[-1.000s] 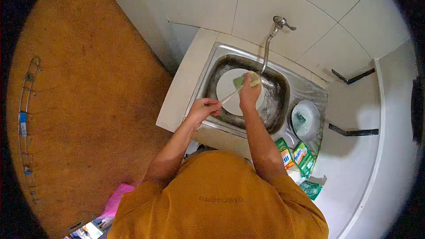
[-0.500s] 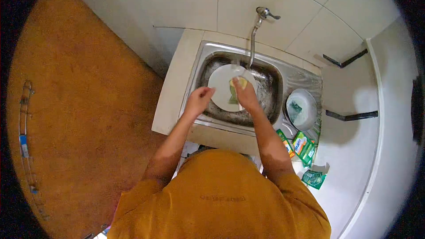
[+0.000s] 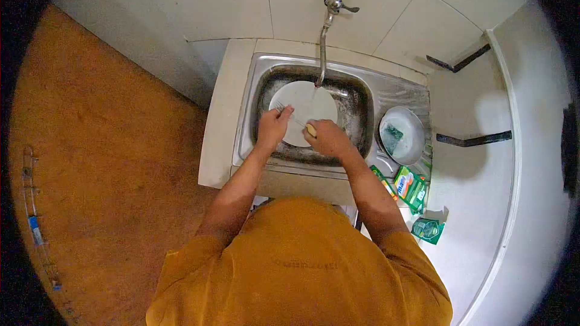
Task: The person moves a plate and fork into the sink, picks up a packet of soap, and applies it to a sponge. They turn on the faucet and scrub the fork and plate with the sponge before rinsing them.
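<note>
A white plate [image 3: 311, 101] lies in the steel sink [image 3: 362, 93] under the tap [image 3: 326, 30], and a thin stream of water falls onto it. My left hand [image 3: 273, 127] is over the plate's left edge, closed on a thin metal utensil [image 3: 292, 116] that looks like a fork. Close beside it, my right hand [image 3: 329, 137] grips a yellow sponge [image 3: 310, 129] against the utensil's shaft. The two hands almost touch above the near part of the plate.
A white bowl [image 3: 402, 136] with something green inside sits on the drainer right of the basin. Green detergent sachets [image 3: 411, 186] lie near the front right corner. White tiled wall behind, white counter [image 3: 483, 205] to the right, orange-brown floor [image 3: 109, 163] to the left.
My right hand drew the sponge back from the plate's far side to the utensil in my left hand. My left hand moved in over the plate. The view shifted, so the sink sits further left.
</note>
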